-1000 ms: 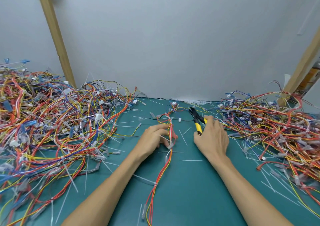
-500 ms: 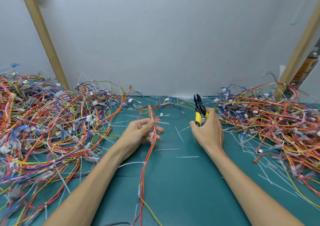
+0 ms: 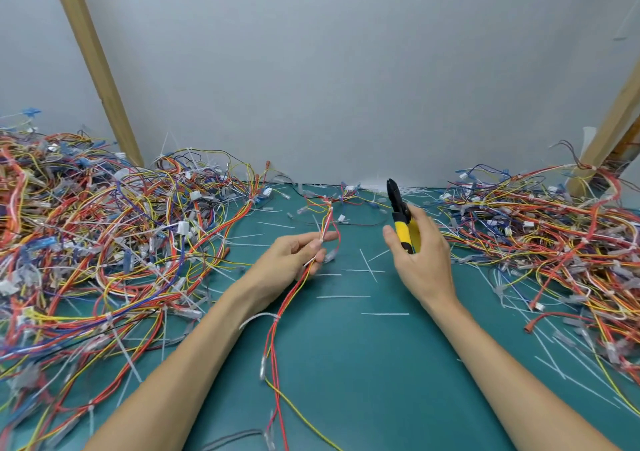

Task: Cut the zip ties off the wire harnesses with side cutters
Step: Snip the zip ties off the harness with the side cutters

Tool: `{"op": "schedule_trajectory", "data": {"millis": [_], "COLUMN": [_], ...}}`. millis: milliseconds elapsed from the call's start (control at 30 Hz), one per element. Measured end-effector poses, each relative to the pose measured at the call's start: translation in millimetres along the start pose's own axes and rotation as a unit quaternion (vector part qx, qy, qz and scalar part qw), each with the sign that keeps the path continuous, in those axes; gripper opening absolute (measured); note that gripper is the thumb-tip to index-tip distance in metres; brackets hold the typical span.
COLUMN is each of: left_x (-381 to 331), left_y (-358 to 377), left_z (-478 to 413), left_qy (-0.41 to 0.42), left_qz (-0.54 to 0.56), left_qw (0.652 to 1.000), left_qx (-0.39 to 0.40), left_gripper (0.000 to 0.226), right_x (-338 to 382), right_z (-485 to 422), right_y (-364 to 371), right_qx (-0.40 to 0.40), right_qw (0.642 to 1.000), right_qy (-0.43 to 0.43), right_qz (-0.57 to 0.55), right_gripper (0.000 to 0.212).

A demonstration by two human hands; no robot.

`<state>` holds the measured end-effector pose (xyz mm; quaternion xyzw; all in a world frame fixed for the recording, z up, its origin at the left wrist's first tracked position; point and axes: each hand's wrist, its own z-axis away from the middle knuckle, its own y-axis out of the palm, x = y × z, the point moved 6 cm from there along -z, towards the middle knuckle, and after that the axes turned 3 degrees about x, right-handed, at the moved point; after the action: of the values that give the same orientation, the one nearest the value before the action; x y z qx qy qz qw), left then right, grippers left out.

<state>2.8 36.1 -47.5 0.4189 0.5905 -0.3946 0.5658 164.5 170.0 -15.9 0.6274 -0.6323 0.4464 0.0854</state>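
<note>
My left hand (image 3: 294,258) pinches a thin wire harness (image 3: 277,333) of red, orange and yellow wires, lifted off the green mat. A white zip tie (image 3: 258,317) sticks out from the harness just below my wrist. My right hand (image 3: 424,256) grips the side cutters (image 3: 400,215) by their yellow handles, black jaws pointing up and away. The cutters are held a hand's width to the right of the harness, apart from it.
A large tangle of harnesses (image 3: 97,242) covers the left of the green mat (image 3: 381,364). A second tangle of harnesses (image 3: 554,236) lies on the right. Cut zip tie pieces (image 3: 370,270) are scattered between. Wooden posts (image 3: 93,66) lean against the grey wall.
My left hand has lifted the harness off the mat and shifted left. My right hand has raised the cutters, turning the jaws upward and away from the harness.
</note>
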Motion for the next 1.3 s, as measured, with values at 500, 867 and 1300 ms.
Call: {"op": "schedule_trajectory", "data": {"millis": [500, 867, 1300], "left_x": [4.1, 6.4, 3.0], "left_y": [-21.2, -21.9, -13.4], "left_z": [1.1, -2.8, -5.5], "left_qy": [-0.038, -0.043, -0.015], "left_qz": [0.312, 0.345, 0.328], "left_qw": [0.946, 0.928, 0.944], "left_qx": [-0.085, -0.133, -0.031], "left_gripper": [0.019, 0.014, 0.018], "right_x": [-4.6, -17.4, -23.4], "right_z": [1.8, 12.4, 12.2], "right_y": [-1.1, 31.8, 32.9], "right_qx": [-0.068, 0.016, 0.056], "right_qw": [0.969, 0.720, 0.672], "right_qy": [0.108, 0.332, 0.387], "right_qz": [-0.214, -0.609, -0.629], "right_gripper": [0.017, 0.051, 0.056]}}
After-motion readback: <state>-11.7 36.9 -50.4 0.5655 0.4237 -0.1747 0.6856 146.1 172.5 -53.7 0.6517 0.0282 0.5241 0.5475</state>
